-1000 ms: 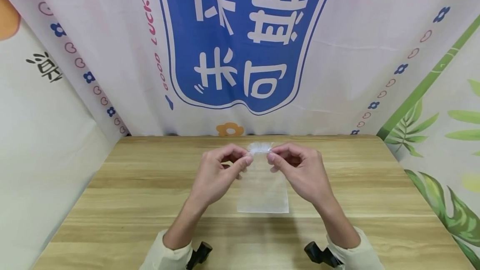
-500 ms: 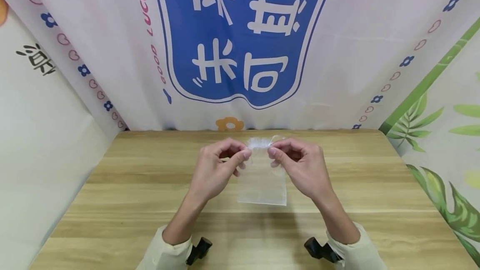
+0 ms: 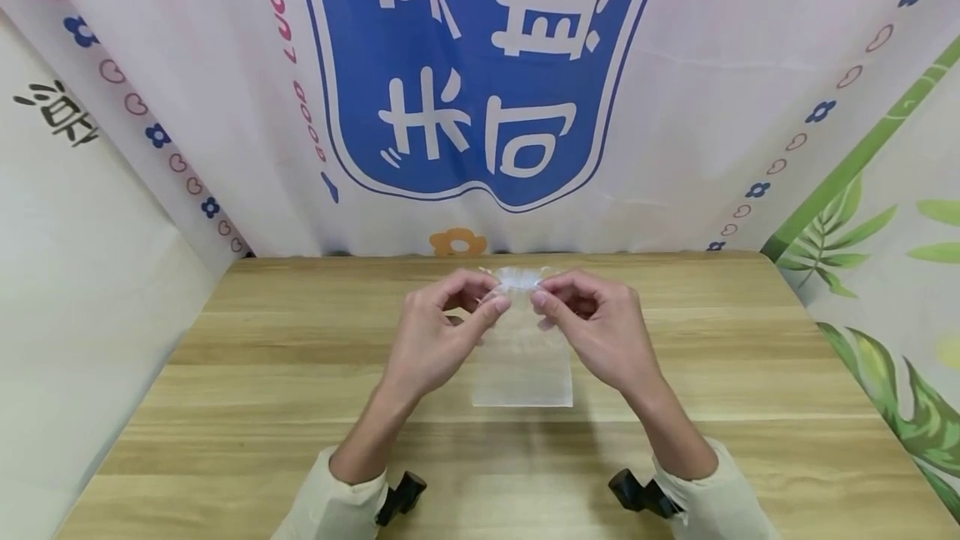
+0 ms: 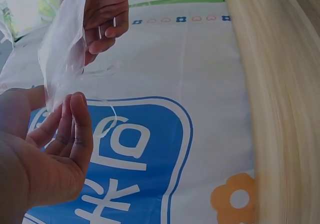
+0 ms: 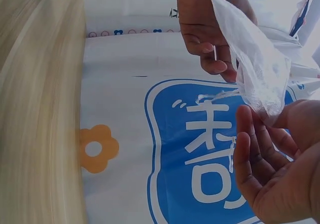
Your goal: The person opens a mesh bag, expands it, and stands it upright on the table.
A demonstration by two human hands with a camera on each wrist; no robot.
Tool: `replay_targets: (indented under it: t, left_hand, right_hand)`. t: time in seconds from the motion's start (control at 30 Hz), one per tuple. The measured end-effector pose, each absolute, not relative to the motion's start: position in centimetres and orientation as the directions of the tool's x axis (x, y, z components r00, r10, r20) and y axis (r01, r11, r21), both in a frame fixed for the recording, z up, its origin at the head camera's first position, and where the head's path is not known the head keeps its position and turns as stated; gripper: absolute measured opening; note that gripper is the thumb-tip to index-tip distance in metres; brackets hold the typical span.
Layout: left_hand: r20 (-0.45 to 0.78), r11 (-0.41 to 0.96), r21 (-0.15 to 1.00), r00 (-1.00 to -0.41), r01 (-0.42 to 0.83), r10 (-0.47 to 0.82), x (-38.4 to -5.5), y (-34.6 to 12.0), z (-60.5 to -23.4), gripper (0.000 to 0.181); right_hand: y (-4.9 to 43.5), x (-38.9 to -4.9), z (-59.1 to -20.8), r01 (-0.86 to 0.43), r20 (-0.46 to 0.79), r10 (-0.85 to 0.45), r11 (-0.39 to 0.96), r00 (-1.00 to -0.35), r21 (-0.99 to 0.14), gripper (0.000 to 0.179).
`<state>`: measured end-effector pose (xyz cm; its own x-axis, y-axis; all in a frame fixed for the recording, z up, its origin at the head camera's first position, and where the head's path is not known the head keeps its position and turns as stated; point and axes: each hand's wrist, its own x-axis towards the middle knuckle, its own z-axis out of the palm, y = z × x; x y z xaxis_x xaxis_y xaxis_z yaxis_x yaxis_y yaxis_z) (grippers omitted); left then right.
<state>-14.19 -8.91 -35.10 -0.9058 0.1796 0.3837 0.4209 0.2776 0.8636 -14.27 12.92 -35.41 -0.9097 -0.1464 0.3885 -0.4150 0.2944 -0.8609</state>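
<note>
Our L grip & R grip each pinch the sheer bag near its gathered top, thumb to fingers; we'd best work both sides evenly, w/o snags.

Between left hand and right hand, the bag bars passage. Outside them, room over the desk reaches the curtain.

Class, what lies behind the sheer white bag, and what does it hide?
In the head view, the wooden table shows faintly through the sheer bag. In the left wrist view, the bag covers part of the right hand; that part cannot be made out.
</note>
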Motion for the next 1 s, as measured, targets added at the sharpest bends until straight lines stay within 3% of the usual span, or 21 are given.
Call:
replay_targets:
  t: [0.67, 1.0]
  left_hand:
    - [0.391, 0.205, 0.889, -0.912, 0.409, 0.125, -14.54, -9.21, -34.98, 0.005]
    - [0.378, 0.292, 0.865, -0.913, 0.408, 0.156, -14.49, -9.52, -34.88, 0.015]
  right_hand:
    - [12.65, -14.27, -35.30, -0.439, 0.442, -0.040, 0.227, -0.896, -0.869, 0.004]
    - [13.02, -14.30, -35.29, -0.439, 0.432, -0.087, 0.279, -0.897, -0.854, 0.008]
